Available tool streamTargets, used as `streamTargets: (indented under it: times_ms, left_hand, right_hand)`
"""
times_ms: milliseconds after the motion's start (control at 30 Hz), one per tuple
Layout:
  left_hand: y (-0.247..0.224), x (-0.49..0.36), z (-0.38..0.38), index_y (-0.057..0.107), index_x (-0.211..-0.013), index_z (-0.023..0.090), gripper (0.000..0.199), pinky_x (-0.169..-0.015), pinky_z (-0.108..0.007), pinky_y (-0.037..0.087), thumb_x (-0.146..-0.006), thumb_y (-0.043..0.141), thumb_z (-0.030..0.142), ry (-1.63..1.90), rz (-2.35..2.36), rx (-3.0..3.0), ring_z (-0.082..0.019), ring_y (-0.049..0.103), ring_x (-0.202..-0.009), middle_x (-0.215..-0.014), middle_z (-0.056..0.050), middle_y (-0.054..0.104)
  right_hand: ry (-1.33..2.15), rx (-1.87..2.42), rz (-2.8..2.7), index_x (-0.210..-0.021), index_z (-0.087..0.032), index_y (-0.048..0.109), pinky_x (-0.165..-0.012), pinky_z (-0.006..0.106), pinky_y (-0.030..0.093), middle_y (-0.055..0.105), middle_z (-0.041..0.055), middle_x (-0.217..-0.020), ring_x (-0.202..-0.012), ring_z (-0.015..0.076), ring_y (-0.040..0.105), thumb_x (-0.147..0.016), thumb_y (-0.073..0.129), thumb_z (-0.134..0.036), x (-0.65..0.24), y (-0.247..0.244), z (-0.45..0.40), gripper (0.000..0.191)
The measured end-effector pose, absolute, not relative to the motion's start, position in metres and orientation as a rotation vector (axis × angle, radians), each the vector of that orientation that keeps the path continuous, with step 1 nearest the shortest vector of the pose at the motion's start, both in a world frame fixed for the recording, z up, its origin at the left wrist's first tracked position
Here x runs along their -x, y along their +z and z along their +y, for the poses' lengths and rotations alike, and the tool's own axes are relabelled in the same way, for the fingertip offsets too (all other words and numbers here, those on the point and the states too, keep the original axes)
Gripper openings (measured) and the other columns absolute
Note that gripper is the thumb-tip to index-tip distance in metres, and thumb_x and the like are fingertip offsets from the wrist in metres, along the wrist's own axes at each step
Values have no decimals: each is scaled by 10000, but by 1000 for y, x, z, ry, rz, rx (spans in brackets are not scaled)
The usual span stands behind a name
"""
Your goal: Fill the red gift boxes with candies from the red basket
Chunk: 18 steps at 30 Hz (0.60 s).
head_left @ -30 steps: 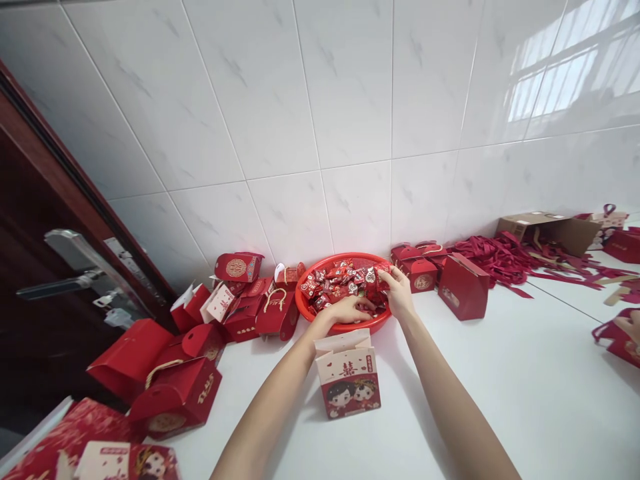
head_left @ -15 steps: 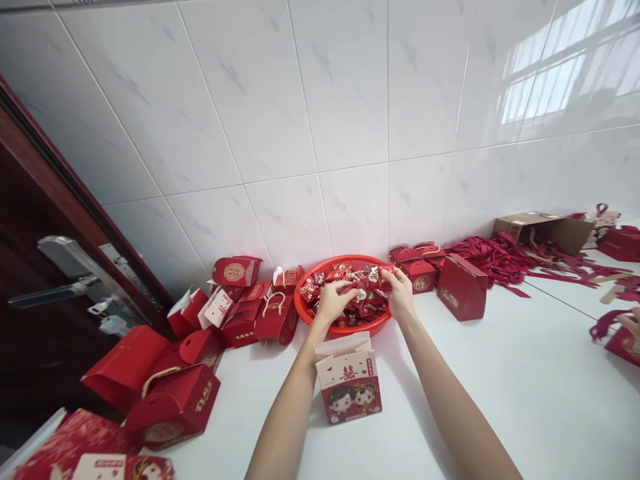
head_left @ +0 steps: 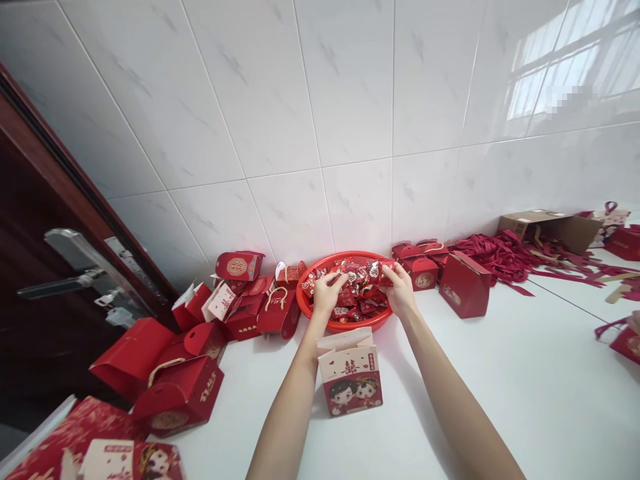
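Note:
A red plastic basket [head_left: 306, 308] full of red-wrapped candies [head_left: 370, 308] stands against the tiled wall. Over its left side, my left hand [head_left: 326, 295] pinches a wrapped candy with thumb and fingertips. My right hand [head_left: 401, 291], above the basket's right side, grips a red candy packet [head_left: 386, 271] between thumb and fingers. In front of the basket, between my forearms, a cream and red gift box [head_left: 351, 383] stands upright with its top open. Two cartoon figures are printed on its front.
Several red gift boxes [head_left: 277, 313] crowd the left, near a door handle [head_left: 75, 283]. A red box [head_left: 465, 285], a heap of dark red ribbons [head_left: 493, 257] and a cardboard box [head_left: 575, 232] lie right. Another person's hand [head_left: 634, 323] touches a red box at the right edge.
My left hand has moved slightly left and up, its fingers closing on a candy. My right hand still holds its packet. The view has shifted a little.

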<state>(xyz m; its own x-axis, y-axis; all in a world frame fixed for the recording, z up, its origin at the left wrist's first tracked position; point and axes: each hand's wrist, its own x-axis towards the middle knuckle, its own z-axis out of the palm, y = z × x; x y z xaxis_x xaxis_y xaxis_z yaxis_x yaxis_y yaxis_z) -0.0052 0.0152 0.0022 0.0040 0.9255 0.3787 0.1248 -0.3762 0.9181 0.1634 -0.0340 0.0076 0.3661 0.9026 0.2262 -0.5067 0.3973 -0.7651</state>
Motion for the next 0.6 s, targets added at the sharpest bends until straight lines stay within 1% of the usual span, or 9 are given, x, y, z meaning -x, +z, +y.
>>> streamTargets:
  times_ms: [67, 133, 200, 267, 367, 467, 600]
  left_hand:
    - [0, 6, 16, 781, -800, 166, 312, -813, -313, 522, -707, 739, 462, 1448, 1088, -1559, -225, 682, -849, -833, -57, 764]
    - [-2, 7, 17, 768, -747, 163, 322, -757, -288, 506, -717, 728, 482, 1455, 1109, -1534, -207, 663, -782, -728, -36, 729]
    - [-4, 8, 18, 748, -679, 165, 338, -700, -269, 479, -733, 711, 496, 1474, 1180, -1513, -191, 636, -707, -601, -7, 661]
    - [-4, 9, 19, 726, -623, 173, 352, -663, -258, 455, -758, 684, 495, 1520, 1258, -1490, -183, 617, -668, -531, 9, 612]
    - [-4, 11, 19, 734, -629, 195, 322, -671, -254, 455, -778, 662, 471, 1597, 1307, -1447, -193, 634, -713, -576, -2, 658]
    - [-3, 11, 18, 748, -650, 216, 288, -692, -264, 466, -767, 669, 467, 1622, 1300, -1426, -216, 650, -774, -634, -14, 700]
    - [-5, 9, 18, 721, -613, 220, 305, -648, -263, 447, -766, 666, 478, 1625, 1267, -1436, -210, 628, -732, -577, -3, 662]
  right_hand:
    - [1003, 665, -744, -803, -244, 610, -556, 265, 512, 682, -24, -793, -707, 173, 625, -615, 837, -477, -160, 9, -35, 377]
    - [1005, 671, -767, -806, -243, 617, -573, 267, 510, 681, -19, -797, -723, 178, 622, -618, 837, -472, -156, 10, -36, 369]
    - [998, 669, -778, -817, -240, 637, -624, 280, 523, 686, -11, -813, -757, 188, 627, -622, 838, -463, -152, 10, -37, 357]
    - [988, 659, -782, -822, -237, 654, -686, 296, 536, 691, -4, -833, -791, 195, 633, -628, 836, -457, -149, 10, -37, 344]
    - [975, 660, -796, -839, -236, 671, -761, 323, 544, 700, 6, -865, -848, 211, 644, -641, 827, -465, -147, 9, -37, 341]
    - [969, 670, -815, -845, -240, 673, -792, 335, 544, 708, 12, -892, -898, 224, 650, -652, 817, -478, -147, 8, -37, 339]
    - [986, 673, -819, -838, -241, 663, -786, 337, 546, 710, 11, -894, -900, 226, 652, -651, 820, -480, -148, 7, -36, 342]
